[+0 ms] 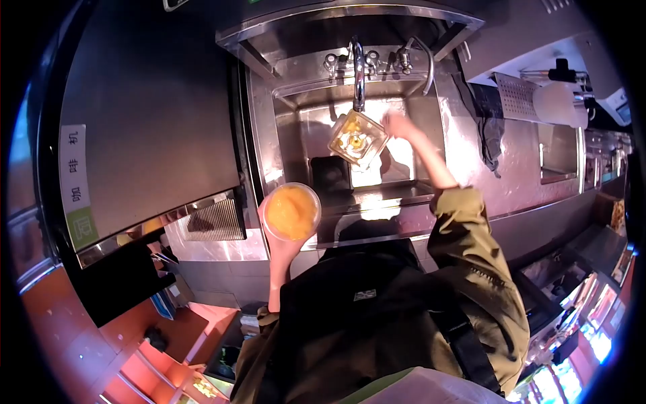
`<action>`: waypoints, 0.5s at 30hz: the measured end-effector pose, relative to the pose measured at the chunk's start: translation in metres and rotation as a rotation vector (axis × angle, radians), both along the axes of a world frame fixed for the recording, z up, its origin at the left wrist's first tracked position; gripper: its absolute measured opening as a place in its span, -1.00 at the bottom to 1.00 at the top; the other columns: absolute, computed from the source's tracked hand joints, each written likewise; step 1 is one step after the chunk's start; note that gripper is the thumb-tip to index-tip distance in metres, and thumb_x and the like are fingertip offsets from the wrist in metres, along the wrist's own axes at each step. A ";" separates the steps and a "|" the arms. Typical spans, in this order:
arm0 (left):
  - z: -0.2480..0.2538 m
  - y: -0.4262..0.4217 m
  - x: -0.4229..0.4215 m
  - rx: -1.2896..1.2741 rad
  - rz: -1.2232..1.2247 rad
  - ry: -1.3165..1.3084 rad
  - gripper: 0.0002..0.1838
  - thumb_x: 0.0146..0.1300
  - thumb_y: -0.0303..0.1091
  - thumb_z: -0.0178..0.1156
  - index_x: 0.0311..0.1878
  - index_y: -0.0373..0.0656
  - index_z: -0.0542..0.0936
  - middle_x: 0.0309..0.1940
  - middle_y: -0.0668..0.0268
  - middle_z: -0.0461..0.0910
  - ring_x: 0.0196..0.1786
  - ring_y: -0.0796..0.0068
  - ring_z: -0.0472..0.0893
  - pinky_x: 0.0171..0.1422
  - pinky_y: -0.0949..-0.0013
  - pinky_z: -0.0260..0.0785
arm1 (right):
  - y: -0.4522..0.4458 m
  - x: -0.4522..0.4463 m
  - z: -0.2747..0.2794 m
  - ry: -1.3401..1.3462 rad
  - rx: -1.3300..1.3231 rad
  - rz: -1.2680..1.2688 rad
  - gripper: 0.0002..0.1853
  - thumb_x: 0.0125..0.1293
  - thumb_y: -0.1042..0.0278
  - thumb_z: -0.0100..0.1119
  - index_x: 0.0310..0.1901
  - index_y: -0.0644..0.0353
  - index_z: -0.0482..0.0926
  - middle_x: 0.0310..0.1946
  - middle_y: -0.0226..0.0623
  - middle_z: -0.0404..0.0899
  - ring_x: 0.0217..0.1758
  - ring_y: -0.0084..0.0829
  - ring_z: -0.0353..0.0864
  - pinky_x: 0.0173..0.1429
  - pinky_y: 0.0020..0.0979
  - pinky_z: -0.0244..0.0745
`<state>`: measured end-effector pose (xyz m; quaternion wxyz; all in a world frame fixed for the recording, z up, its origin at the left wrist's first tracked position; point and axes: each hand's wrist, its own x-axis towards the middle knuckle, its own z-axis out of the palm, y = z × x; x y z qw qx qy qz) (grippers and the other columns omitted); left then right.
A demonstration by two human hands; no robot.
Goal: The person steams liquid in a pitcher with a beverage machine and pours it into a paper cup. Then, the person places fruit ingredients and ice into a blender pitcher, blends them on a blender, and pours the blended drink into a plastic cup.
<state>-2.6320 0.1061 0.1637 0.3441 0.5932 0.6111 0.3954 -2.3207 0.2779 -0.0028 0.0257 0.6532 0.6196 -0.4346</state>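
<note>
My left hand is closed round a clear round cup filled with an orange, slushy drink, in front of the sink's left corner. Over the sink basin, my right hand grips the right side of a square, clear blender jar, and motion blurs its fingers. The jar's open mouth faces up beneath the faucet, with yellowish residue inside. Whether water is running I cannot tell. A black square object lies in the basin, left of and nearer to me than the jar.
A large dark machine top with a white label stands at the left. Behind the faucet are tap knobs and a hose. A black cloth lies on the steel counter at right. A metal shelf overhangs the sink's back.
</note>
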 end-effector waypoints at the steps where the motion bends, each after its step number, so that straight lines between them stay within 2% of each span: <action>1: 0.000 0.000 0.001 -0.001 -0.007 -0.014 -0.08 -0.39 -0.36 0.46 0.10 -0.18 0.13 -0.02 0.22 0.25 0.03 0.36 0.32 0.13 0.32 0.21 | 0.015 -0.004 -0.012 -0.170 0.846 -0.202 -0.67 0.11 0.10 0.02 -0.28 0.23 0.45 -0.50 0.00 0.52 -0.36 -0.08 0.56 -0.28 -0.16 0.45; 2: 0.001 0.000 0.002 -0.001 -0.015 -0.028 -0.08 -0.38 -0.36 0.46 0.11 -0.18 0.13 -0.02 0.22 0.24 0.03 0.36 0.31 0.13 0.32 0.21 | 0.048 -0.004 0.020 -0.053 0.618 -0.286 -0.57 0.13 0.04 0.00 -0.17 0.27 0.36 -0.46 0.09 0.51 -0.34 0.03 0.53 -0.24 -0.10 0.42; 4: 0.010 -0.001 0.007 -0.037 -0.028 -0.032 -0.07 -0.39 -0.36 0.46 0.11 -0.18 0.13 -0.02 0.22 0.24 0.04 0.36 0.31 0.13 0.32 0.20 | 0.084 -0.014 0.047 -0.058 0.722 -0.260 -0.56 0.09 0.07 0.08 -0.21 0.35 0.35 -0.36 0.13 0.49 -0.27 0.07 0.50 -0.23 -0.10 0.41; 5: 0.013 -0.003 0.009 -0.059 -0.040 -0.029 -0.07 -0.40 -0.36 0.46 0.11 -0.18 0.13 -0.01 0.22 0.23 0.04 0.36 0.30 0.13 0.32 0.19 | 0.098 -0.016 0.038 -0.122 0.758 -0.172 -0.61 0.08 0.21 0.10 -0.20 0.36 0.32 -0.38 0.10 0.51 -0.28 0.06 0.51 -0.25 -0.09 0.43; 7: 0.015 -0.005 0.010 -0.026 -0.077 0.014 -0.06 -0.41 -0.37 0.46 0.12 -0.19 0.13 0.00 0.23 0.22 0.05 0.36 0.29 0.15 0.31 0.17 | 0.109 -0.019 0.046 -0.194 0.687 -0.152 -0.67 0.05 0.38 0.09 -0.18 0.34 0.29 -0.36 0.09 0.50 -0.23 0.03 0.51 -0.22 -0.11 0.44; 9: 0.012 -0.009 0.004 0.080 -0.148 0.076 -0.07 -0.38 -0.35 0.46 0.14 -0.20 0.16 0.01 0.23 0.26 0.04 0.36 0.32 0.12 0.32 0.21 | 0.108 -0.020 0.059 -0.264 0.611 -0.106 -0.78 0.09 0.50 -0.08 -0.19 0.29 0.34 -0.29 0.01 0.53 -0.21 -0.05 0.54 -0.21 -0.16 0.46; 11: -0.007 -0.020 -0.006 -0.056 -0.131 0.049 -0.11 -0.39 -0.30 0.47 0.10 -0.19 0.22 -0.01 0.20 0.29 0.05 0.32 0.33 0.12 0.30 0.22 | 0.102 -0.009 0.054 -0.245 0.856 0.016 -0.76 0.08 0.50 -0.10 -0.16 0.28 0.35 -0.28 -0.06 0.50 -0.27 -0.07 0.55 -0.24 -0.20 0.48; 13: -0.001 -0.022 -0.003 -0.194 -0.135 0.037 -0.15 -0.38 -0.27 0.47 0.08 -0.18 0.27 -0.03 0.20 0.33 0.05 0.31 0.35 0.13 0.29 0.21 | 0.100 -0.002 0.051 -0.151 1.030 0.061 -0.73 0.05 0.50 -0.08 -0.15 0.25 0.36 -0.28 -0.07 0.49 -0.26 -0.09 0.55 -0.24 -0.22 0.48; 14: 0.005 -0.025 0.000 -0.268 -0.149 0.035 -0.17 -0.36 -0.27 0.47 0.08 -0.16 0.29 -0.03 0.21 0.35 0.06 0.31 0.36 0.15 0.28 0.21 | 0.099 -0.001 0.050 -0.222 1.012 0.087 -0.62 0.06 0.56 -0.11 -0.01 0.18 0.33 -0.25 -0.07 0.46 -0.26 -0.10 0.53 -0.26 -0.23 0.47; 15: 0.011 -0.027 0.005 -0.343 -0.166 0.033 -0.18 -0.34 -0.27 0.46 0.08 -0.15 0.30 -0.04 0.23 0.37 0.06 0.32 0.36 0.16 0.28 0.20 | 0.095 -0.003 0.052 -0.306 0.956 0.069 -0.59 0.05 0.56 -0.11 0.01 0.15 0.34 -0.29 -0.08 0.46 -0.28 -0.15 0.55 -0.30 -0.26 0.47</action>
